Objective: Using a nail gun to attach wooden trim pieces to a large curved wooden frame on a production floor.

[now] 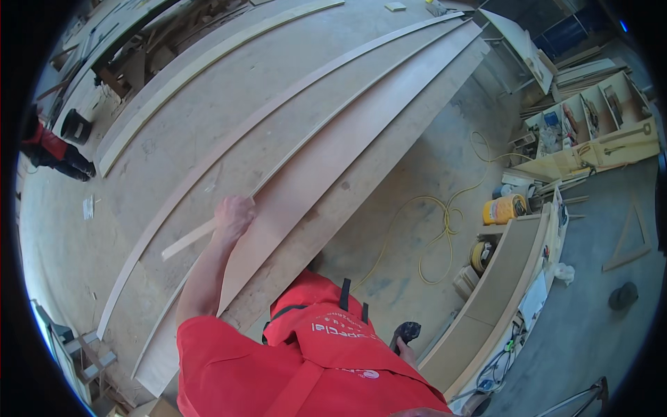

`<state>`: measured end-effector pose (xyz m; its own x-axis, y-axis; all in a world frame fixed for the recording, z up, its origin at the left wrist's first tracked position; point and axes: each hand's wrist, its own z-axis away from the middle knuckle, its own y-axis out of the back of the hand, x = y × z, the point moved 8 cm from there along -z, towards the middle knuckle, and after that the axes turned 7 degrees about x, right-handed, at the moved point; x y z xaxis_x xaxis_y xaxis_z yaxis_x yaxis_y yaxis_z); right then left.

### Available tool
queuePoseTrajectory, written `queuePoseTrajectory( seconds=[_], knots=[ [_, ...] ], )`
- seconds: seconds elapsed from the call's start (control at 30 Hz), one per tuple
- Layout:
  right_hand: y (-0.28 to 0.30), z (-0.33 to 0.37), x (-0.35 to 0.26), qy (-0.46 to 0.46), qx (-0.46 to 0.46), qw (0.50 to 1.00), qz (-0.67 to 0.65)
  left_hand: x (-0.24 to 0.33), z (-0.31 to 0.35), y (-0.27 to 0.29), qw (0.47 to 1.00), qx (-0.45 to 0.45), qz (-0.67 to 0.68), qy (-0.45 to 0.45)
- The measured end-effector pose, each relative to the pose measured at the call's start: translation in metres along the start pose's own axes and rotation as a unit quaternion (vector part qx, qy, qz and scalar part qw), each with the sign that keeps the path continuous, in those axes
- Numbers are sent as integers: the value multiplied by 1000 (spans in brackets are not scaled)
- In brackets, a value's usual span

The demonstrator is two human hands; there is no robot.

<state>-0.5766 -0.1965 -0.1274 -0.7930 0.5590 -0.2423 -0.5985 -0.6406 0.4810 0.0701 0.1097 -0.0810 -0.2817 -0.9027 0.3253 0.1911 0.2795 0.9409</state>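
My left hand [234,217] is closed around a narrow wooden strip [187,240] above a long, pale, smooth panel [306,187]. The strip's end sticks out toward the lower left. Beyond my fist, a thin strip edge [347,115] runs along the panel's left side to the far end; whether it is the same piece, I cannot tell. Low at my right side, my right hand [407,353] grips a black tool [408,332], its kind unclear and its lower part hidden by my red clothing.
Other long strips [208,154] lie left on the broad work surface [201,97]. A yellow hose [445,208] loops on the floor at right. Beside it stand a wooden bench [486,299], a yellow container [504,208] and a tool box [590,156]. Another person [59,153] stands far left.
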Motion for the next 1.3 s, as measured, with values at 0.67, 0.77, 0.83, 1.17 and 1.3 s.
queuePoseTrajectory(
  seconds=[0.67, 0.77, 0.83, 1.17, 1.3],
  knots=[
    [204, -317, -514, -10, -124, 988, -92, 255, -161, 20, 954, -14, -168, 248],
    [251, -353, -608, 5, -115, 989, -89, 411, -281, 19, 981, 28, -84, 172],
    [287, -382, -667, 14, -115, 989, -89, 506, -349, -12, 991, 50, -55, 108],
    [335, -501, -940, 23, -152, 981, -121, 724, -702, -78, 995, 88, -25, 35],
    [352, -542, -1035, 2, -133, 984, -119, 796, -822, -91, 960, 254, -106, -47]
  ],
)
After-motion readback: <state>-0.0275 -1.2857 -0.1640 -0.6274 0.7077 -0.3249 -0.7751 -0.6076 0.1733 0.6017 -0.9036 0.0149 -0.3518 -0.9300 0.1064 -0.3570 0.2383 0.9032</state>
